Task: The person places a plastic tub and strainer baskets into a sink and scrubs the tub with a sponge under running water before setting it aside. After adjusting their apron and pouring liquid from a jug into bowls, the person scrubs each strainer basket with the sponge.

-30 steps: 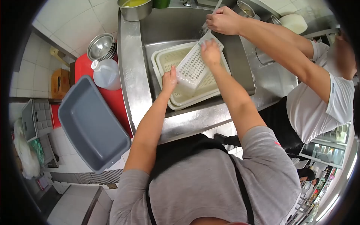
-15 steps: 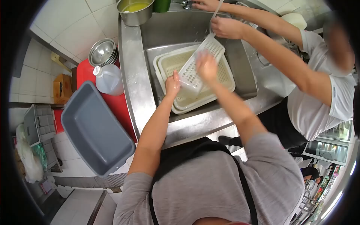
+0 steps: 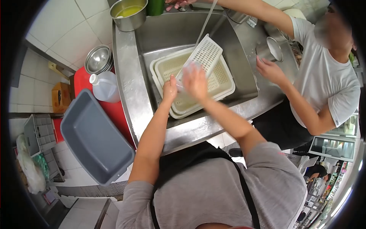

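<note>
Over the sink, my left hand grips the lower left end of a white perforated plastic basket, which is tilted. My right hand is on the lower part of that basket, smeared by motion; its fingers and anything in them cannot be made out. Beneath lie larger cream plastic baskets, stacked one inside the other at the bottom of the sink. A thin stream of water comes down at the upper end of the perforated basket.
The steel sink has a metal pot with yellow liquid at its corner. A co-worker's hand is by a metal cup. At left are a grey tub, a plastic jug and stacked metal bowls.
My right hand has moved down and left along the perforated basket. The co-worker's nearer hand has left the water stream and is now by the metal cup. The view has shifted slightly.
</note>
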Motion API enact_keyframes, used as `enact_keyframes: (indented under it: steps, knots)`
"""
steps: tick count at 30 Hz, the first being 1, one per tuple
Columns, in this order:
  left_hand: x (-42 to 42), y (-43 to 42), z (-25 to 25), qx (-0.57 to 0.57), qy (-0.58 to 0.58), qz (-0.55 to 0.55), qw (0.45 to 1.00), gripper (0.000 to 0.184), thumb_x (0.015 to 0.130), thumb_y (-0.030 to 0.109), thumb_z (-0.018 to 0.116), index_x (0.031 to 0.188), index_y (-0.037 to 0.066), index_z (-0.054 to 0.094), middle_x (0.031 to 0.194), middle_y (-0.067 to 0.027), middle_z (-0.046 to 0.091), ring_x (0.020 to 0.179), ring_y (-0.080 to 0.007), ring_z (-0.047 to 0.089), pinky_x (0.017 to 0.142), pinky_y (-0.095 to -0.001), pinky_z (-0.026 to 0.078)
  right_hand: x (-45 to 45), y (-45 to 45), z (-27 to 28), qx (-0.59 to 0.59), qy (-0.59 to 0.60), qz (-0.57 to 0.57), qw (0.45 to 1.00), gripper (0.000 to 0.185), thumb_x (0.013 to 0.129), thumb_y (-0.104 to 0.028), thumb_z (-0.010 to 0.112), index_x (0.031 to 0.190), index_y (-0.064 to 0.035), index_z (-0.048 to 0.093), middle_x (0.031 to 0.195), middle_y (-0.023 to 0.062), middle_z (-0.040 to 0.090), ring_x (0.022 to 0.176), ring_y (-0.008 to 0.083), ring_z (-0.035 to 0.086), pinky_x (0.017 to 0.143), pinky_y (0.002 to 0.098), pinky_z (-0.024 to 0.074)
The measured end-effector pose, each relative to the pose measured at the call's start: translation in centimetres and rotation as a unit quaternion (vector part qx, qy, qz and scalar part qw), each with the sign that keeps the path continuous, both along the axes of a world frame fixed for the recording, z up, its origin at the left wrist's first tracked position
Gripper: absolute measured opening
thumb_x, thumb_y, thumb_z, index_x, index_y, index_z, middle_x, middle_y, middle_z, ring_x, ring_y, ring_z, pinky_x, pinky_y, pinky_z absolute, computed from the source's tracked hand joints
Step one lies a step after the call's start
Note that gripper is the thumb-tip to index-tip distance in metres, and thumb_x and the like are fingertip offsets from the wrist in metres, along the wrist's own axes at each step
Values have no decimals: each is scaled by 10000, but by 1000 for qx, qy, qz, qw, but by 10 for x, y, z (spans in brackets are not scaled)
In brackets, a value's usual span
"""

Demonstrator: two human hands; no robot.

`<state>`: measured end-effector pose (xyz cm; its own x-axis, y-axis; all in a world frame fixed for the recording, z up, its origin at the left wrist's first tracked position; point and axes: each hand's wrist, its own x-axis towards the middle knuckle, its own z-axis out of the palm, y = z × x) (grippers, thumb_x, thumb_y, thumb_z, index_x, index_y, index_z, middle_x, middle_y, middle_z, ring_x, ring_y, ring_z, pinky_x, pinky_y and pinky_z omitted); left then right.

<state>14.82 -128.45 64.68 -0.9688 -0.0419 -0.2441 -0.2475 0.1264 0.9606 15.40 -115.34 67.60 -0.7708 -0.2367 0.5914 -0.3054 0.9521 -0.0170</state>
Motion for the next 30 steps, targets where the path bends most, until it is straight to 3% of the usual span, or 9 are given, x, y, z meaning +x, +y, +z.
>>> enact_keyframes:
  steps: [5,8,10,15,17,19,21,24,30]
  knots:
    - [8,2,-2,60,14,8,998,641,882,474,293,729,-76,583,649,-138,577,641,-231,543,649,-346,415,-29,36,7,-100,-157,155,970,358,698,-222,608,1012,-58,557,1025,167,521,989,358,477,881,478,371]
    - [7,1,5,73,-24,-24,997,633,879,470,299,778,-82,590,710,-133,593,682,-226,546,678,-335,416,-109,83,10,-190,-133,2,973,314,715,-203,584,984,-43,555,954,153,535,972,316,483,867,467,372]
    - [9,1,9,31,-19,-6,999,632,879,471,304,787,-83,594,733,-148,596,706,-218,548,693,-324,416,-113,81,20,-38,33,-101,994,296,716,-168,560,981,-34,554,916,157,539,910,332,500,824,466,388]
    - [8,-3,3,66,-45,-12,997,631,870,487,305,874,-79,585,814,-152,593,743,-212,549,720,-327,415,20,0,23,-50,-16,65,997,347,654,-101,584,997,-60,555,1051,149,513,988,336,478,883,421,390]
    - [6,0,4,85,-56,-15,995,638,863,494,302,910,-76,585,868,-152,595,759,-207,553,730,-324,415,24,9,29,-52,-98,287,951,362,650,-132,607,1002,-70,552,1035,141,517,995,329,484,884,441,385]
    - [2,-4,-3,75,-63,-21,995,633,865,487,303,897,-78,588,853,-150,596,759,-205,552,726,-324,413,-31,45,23,-81,-145,291,942,382,658,-163,619,1021,-70,547,1049,143,516,1002,324,483,871,439,395]
    - [3,-1,-3,71,-75,-25,994,629,866,480,303,885,-79,591,838,-148,598,760,-202,550,721,-323,411,-97,87,11,-238,-176,42,954,374,680,-176,612,1029,-65,535,1039,146,518,1005,322,475,857,423,400]
    - [8,-6,9,40,-56,-42,997,640,868,488,297,867,-79,595,812,-142,597,766,-199,542,721,-319,406,-122,101,15,-199,-102,-133,966,347,685,-138,587,1015,-50,525,1025,153,517,968,324,482,842,402,397]
    - [8,-4,12,2,-61,-23,998,676,878,514,270,858,-82,587,814,-137,593,755,-196,528,736,-320,400,36,3,41,-26,-122,229,965,439,635,-144,627,1057,-70,529,1033,139,507,1033,328,450,927,438,326]
